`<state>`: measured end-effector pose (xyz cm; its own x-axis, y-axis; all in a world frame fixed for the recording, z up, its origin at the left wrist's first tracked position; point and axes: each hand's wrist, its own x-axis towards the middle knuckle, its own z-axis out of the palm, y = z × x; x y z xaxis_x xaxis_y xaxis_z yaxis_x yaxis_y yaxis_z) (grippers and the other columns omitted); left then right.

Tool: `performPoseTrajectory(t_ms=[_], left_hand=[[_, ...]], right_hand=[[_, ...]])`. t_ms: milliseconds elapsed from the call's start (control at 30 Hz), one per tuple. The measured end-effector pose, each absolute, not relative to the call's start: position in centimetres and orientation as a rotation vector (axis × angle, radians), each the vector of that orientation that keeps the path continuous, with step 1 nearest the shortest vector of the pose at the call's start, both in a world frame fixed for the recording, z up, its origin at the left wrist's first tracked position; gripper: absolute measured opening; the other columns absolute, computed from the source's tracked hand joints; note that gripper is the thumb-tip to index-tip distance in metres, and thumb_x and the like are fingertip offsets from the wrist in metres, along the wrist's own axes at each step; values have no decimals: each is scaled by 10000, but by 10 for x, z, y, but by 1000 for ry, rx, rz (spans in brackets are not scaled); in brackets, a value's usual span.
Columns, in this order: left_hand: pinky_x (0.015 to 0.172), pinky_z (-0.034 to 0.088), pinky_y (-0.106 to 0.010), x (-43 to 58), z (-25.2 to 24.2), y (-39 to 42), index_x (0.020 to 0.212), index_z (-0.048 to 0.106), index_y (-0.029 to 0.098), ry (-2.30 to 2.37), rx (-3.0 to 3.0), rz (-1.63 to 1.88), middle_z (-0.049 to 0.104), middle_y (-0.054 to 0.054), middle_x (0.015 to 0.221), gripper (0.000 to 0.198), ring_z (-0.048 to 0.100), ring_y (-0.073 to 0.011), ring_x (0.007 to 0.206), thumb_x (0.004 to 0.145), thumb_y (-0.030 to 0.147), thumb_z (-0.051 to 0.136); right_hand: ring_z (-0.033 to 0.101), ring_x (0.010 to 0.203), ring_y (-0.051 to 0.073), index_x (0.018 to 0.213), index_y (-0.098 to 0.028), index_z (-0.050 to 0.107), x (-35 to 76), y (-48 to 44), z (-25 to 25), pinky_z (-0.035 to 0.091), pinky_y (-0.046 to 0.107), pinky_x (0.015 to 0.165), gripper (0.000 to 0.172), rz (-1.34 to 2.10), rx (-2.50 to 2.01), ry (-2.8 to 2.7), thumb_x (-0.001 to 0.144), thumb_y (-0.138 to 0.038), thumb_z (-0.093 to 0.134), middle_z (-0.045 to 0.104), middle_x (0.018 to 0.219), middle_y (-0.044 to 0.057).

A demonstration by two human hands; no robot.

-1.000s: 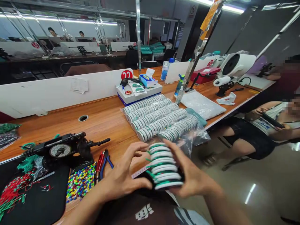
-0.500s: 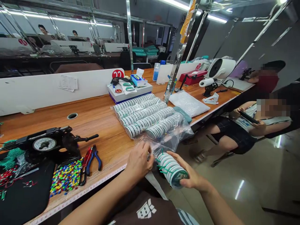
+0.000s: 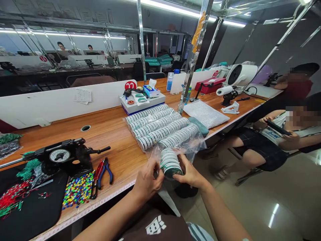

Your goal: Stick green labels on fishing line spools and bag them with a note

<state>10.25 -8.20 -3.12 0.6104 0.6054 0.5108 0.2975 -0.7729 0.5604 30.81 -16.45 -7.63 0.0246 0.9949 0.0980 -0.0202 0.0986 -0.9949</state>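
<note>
While my left hand (image 3: 147, 182) and right hand (image 3: 188, 170) clamp it from either side, the stack of white, green-edged rings (image 3: 170, 163) stands between them just off the desk edge, its long axis nearly upright, its dark end pointing down toward me. Just behind it, a clear plastic bag (image 3: 180, 144) runs back under rows of matching rings (image 3: 160, 129) on the wooden desk (image 3: 112, 140).
</note>
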Motion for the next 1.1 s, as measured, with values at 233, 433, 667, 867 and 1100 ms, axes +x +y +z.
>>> performPoseTrajectory(t_ms=[233, 433, 667, 867, 1100], left_hand=[[592, 365, -231, 94, -43, -83, 871, 438, 210, 474, 2603, 1172, 495, 26, 729, 203, 483, -121, 628, 847, 26, 522], [595, 371, -221, 91, -54, -95, 897, 413, 210, 331, 2575, 1080, 482, 9, 771, 247, 458, -126, 647, 855, -34, 419], [599, 357, -221, 87, -52, -97, 892, 394, 203, 206, 2483, 1009, 479, -1, 792, 196, 441, -125, 684, 911, 10, 424], [618, 389, -216, 86, -64, -96, 936, 453, 196, 393, 2422, 922, 495, -11, 850, 251, 477, -128, 712, 819, -25, 431], [652, 430, -202, 88, -56, -101, 970, 463, 203, 600, 2255, 992, 503, -19, 911, 322, 490, -121, 746, 773, -51, 439]], right_hand=[[375, 1455, 327, 1567, -190, 259, 280, -160, -80, 312, 504, 1212, 1057, 537, -1621, -1313, 685, -327, 824, 389, 1528, 174], [409, 1437, 358, 1583, -140, 225, 254, -153, -92, 389, 520, 1168, 1070, 206, -1678, -1306, 746, -469, 804, 382, 1525, 225], [448, 1396, 364, 1604, -86, 168, 246, -144, -98, 448, 542, 1106, 946, -96, -1643, -1410, 872, -412, 672, 403, 1501, 256], [471, 1294, 450, 1605, -86, 220, 232, -146, -99, 455, 661, 981, 788, -372, -1880, -1433, 953, -408, 523, 460, 1439, 278], [399, 1435, 369, 1625, -135, 136, 249, -157, -99, 457, 538, 1096, 1005, -4, -1743, -1516, 872, -493, 697, 338, 1564, 233]])
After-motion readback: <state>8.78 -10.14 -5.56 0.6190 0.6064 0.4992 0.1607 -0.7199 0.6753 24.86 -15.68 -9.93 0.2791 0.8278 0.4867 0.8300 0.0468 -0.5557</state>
